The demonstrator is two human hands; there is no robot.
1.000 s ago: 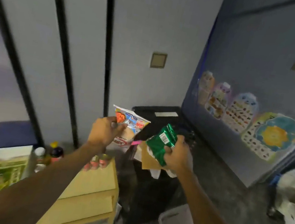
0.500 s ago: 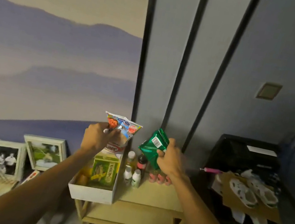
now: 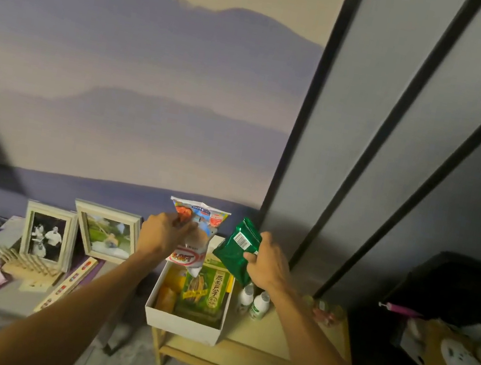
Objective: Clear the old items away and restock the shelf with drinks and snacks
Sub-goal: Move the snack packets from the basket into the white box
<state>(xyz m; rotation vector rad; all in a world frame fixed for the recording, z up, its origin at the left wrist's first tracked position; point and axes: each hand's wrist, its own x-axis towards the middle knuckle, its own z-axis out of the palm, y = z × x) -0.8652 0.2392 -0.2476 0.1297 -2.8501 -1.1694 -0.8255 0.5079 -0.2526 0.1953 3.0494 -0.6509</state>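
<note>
Two snack packets, both held in the air over the left end of the low wooden shelf [image 3: 256, 342]. Item one: a clear packet [image 3: 204, 224] with red and blue print, long axis nearly upright, sealed top edge up, lower end hanging just above the white box [image 3: 182, 321]. The left hand [image 3: 161, 234] pinches it at its upper left corner. Item two: a green foil packet [image 3: 233, 252], tilted, long axis running from upper left to lower right, barcode face toward the camera. The right hand [image 3: 269, 264] has its fingers curled round the right edge. The packets sit side by side, not touching. The box stands on the shelf top and holds one green seed packet [image 3: 207, 292] and orange-yellow items [image 3: 167, 296] too blurred to count. Two small white bottles [image 3: 253, 303] stand just right of the box, and blurred red cans [image 3: 325, 313] farther right. Two picture frames [image 3: 107, 231] lean on the wall to the left. Against half a second ago, both grips and both packets are unchanged, and the dark-capped bottles seen then are now hidden behind the green packet.
</note>
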